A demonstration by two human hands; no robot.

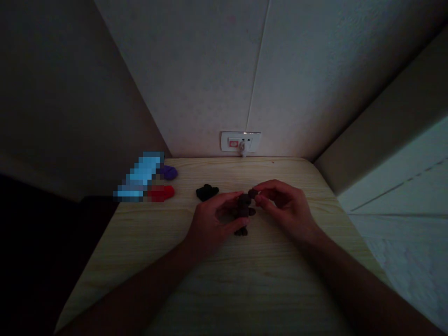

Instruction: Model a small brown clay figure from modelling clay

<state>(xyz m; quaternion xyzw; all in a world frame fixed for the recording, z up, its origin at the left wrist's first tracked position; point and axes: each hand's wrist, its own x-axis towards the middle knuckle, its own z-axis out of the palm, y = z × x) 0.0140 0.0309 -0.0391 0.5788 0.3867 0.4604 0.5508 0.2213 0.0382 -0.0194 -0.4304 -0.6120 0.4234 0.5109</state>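
Between the thumb and fingers of my left hand (213, 224) is a small dark brown clay figure (244, 210), with a rounded top and stubby limbs sticking out below and to the right. My right hand (289, 203) pinches a small dark brown clay lump (252, 192) close against the figure's upper right side; whether the two are joined I cannot tell. Just behind my left hand lies a dark, nearly black clay lump (207, 192) on the table. My left fingers hide part of the figure's left side.
Red clay (167, 192) and purple clay (170, 172) lie at the left back of the wooden table (245, 289). A blurred-out bright blue object (142, 177) is beside them. Behind the table, a wall socket (240, 141) holds a plug. The room is dim.
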